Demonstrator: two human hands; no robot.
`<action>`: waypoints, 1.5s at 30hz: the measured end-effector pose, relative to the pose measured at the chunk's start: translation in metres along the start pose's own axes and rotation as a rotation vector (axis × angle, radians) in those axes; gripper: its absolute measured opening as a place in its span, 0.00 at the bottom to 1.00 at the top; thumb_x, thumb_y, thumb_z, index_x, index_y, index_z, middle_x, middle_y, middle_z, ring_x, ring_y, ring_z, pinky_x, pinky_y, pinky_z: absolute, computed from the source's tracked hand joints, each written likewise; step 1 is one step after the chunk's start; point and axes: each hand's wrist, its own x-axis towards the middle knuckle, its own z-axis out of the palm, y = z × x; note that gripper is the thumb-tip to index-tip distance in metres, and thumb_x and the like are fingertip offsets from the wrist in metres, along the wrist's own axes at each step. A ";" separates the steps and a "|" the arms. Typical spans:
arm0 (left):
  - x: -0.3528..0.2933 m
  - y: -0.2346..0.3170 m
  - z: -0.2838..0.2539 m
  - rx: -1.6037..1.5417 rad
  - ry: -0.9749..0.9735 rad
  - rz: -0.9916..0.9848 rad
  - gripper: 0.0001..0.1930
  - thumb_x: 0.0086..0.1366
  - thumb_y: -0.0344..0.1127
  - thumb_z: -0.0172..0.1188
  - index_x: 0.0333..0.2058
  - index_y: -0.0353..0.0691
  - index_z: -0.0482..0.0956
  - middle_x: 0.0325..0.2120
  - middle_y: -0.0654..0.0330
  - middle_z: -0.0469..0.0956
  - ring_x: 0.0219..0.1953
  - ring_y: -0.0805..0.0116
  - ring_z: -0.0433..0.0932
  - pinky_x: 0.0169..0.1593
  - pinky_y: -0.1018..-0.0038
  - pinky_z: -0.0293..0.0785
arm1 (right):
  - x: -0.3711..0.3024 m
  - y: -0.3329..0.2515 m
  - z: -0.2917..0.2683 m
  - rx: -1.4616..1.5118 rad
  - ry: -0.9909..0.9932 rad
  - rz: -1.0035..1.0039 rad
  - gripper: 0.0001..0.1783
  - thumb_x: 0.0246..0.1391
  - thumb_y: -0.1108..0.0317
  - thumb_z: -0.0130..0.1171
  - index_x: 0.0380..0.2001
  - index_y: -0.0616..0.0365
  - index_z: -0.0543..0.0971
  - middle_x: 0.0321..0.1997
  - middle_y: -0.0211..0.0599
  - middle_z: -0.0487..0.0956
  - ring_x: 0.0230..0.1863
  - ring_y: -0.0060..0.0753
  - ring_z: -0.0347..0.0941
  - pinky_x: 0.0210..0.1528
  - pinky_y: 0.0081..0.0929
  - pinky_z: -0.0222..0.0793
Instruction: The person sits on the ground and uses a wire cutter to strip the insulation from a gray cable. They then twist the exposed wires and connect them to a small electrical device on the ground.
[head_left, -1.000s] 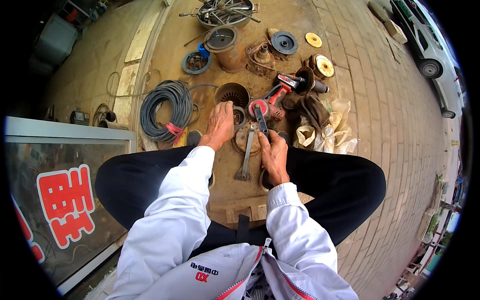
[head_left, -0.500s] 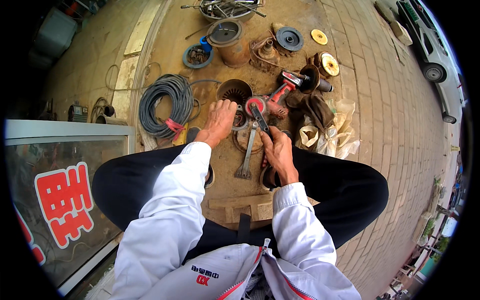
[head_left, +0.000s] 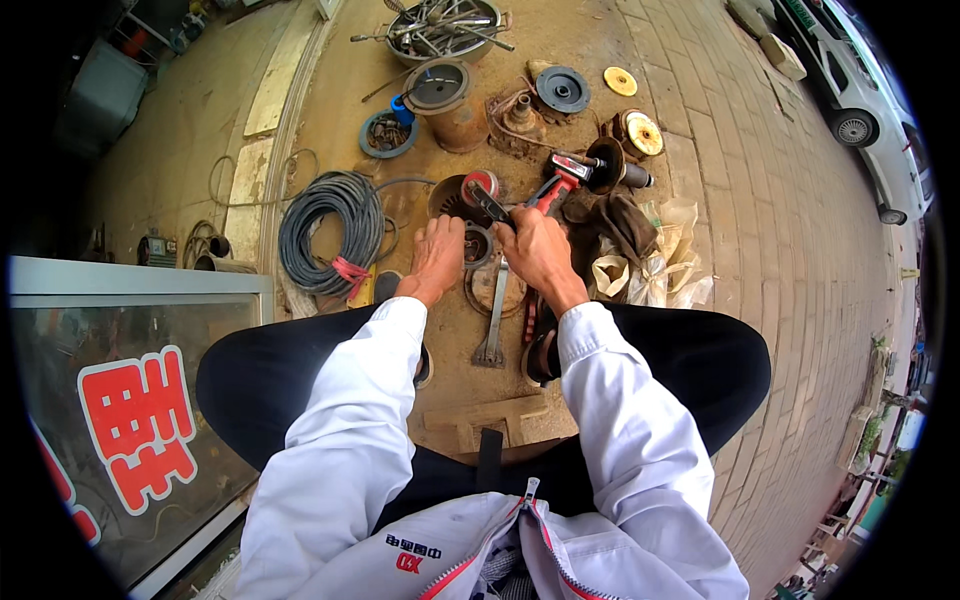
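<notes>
My left hand (head_left: 437, 258) is closed, its fingers bent down at the left edge of a round metal part (head_left: 477, 246); what is under the fingertips is hidden. My right hand (head_left: 541, 256) grips a black-handled tool (head_left: 490, 204) that points up and left, its kind not clear. Behind that tool sits a round red part (head_left: 480, 186), next to a dark slotted metal cylinder (head_left: 446, 196). A red and black cordless power tool (head_left: 564, 178) lies just beyond my right hand, which covers part of it. Below the hands, a flat metal bar (head_left: 495, 315) crosses a round plate (head_left: 483, 288).
On the left lie a coil of grey cable (head_left: 332, 228) and a glass door panel (head_left: 150, 400). Farther off stand a rusty pot (head_left: 455, 125), a blue bowl (head_left: 388, 150) and a basin of tools (head_left: 445, 45). White sacking (head_left: 675, 255) is on the right.
My right hand has moved up and left with the black-handled tool. The round red part has shifted away from me and left. My left hand stays close to the round metal part.
</notes>
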 end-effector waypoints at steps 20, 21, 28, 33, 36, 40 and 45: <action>0.015 0.049 -0.112 -1.864 0.155 -0.421 0.09 0.58 0.28 0.69 0.37 0.36 0.81 0.29 0.59 0.82 0.30 0.68 0.79 0.35 0.71 0.74 | -0.050 -0.030 -0.216 -0.167 0.493 -0.134 0.13 0.57 0.61 0.61 0.29 0.62 0.80 0.27 0.55 0.81 0.34 0.62 0.79 0.37 0.53 0.73; 0.024 0.036 -0.144 -1.880 0.269 -0.414 0.07 0.59 0.29 0.68 0.36 0.37 0.81 0.29 0.60 0.81 0.30 0.69 0.78 0.36 0.71 0.74 | -0.048 -0.031 -0.217 -0.149 0.501 -0.136 0.13 0.57 0.61 0.61 0.29 0.62 0.80 0.27 0.55 0.81 0.34 0.62 0.79 0.37 0.53 0.73; -0.013 -0.129 -0.322 -1.441 0.706 -0.395 0.07 0.59 0.33 0.70 0.33 0.41 0.80 0.26 0.65 0.79 0.27 0.73 0.77 0.31 0.73 0.69 | -0.048 -0.022 -0.224 -0.111 0.580 -0.169 0.13 0.58 0.62 0.62 0.30 0.63 0.80 0.26 0.57 0.80 0.32 0.64 0.78 0.35 0.55 0.71; -0.094 -0.216 -0.404 -1.143 1.251 -0.587 0.10 0.55 0.33 0.74 0.33 0.43 0.80 0.24 0.66 0.76 0.24 0.74 0.73 0.26 0.72 0.64 | -0.057 -0.019 -0.231 -0.075 0.525 -0.132 0.14 0.58 0.62 0.62 0.33 0.64 0.81 0.26 0.57 0.79 0.31 0.65 0.77 0.34 0.52 0.69; -0.146 -0.244 -0.400 -0.863 1.292 -0.679 0.11 0.55 0.32 0.74 0.32 0.36 0.80 0.21 0.65 0.74 0.19 0.74 0.70 0.23 0.77 0.66 | -0.054 -0.024 -0.227 -0.068 0.536 -0.131 0.15 0.58 0.62 0.61 0.34 0.66 0.81 0.26 0.60 0.77 0.31 0.63 0.77 0.34 0.49 0.68; -0.193 -0.251 -0.344 -1.036 1.029 -0.697 0.08 0.59 0.29 0.69 0.34 0.35 0.79 0.23 0.62 0.75 0.23 0.73 0.72 0.25 0.76 0.68 | -0.048 -0.029 -0.225 -0.094 0.539 -0.159 0.17 0.59 0.60 0.62 0.36 0.67 0.81 0.23 0.57 0.76 0.26 0.57 0.75 0.31 0.42 0.67; -0.211 -0.254 -0.220 -1.773 0.861 -0.660 0.03 0.64 0.27 0.55 0.34 0.34 0.76 0.31 0.53 0.80 0.33 0.62 0.78 0.35 0.69 0.74 | -0.046 -0.042 -0.210 -0.081 0.535 -0.205 0.16 0.60 0.62 0.61 0.38 0.67 0.81 0.23 0.55 0.75 0.24 0.44 0.73 0.31 0.37 0.67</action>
